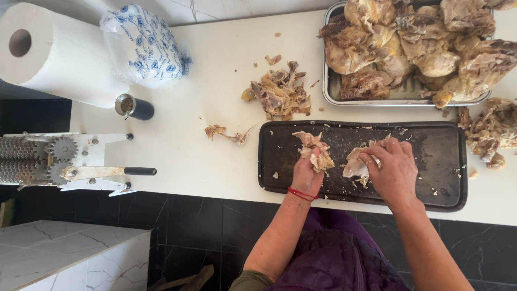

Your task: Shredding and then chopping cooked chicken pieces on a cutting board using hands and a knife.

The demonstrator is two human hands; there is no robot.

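Both hands hold pieces of pale cooked chicken meat over a dark rectangular cutting tray. The left hand, with a red thread band on its wrist, closes its fingers around a torn, stringy piece of meat and lifts it a little above the tray. The right hand lies palm down, fingers bent, and presses on a second whitish piece of meat that touches the tray. Both forearms come from the near edge, and they are slightly apart from each other.

The tray rests on a white countertop with a black marble front below it. Far right of the tray stands a metal baking pan full of boiled chicken carcasses. A heap of bones and skin scraps lies far left of the tray, and another heap lies at the right edge. On the left there is a big white paper roll, a plastic bag with blue print, a small dark metal shaker and a white machine with steel gears and a black handle.
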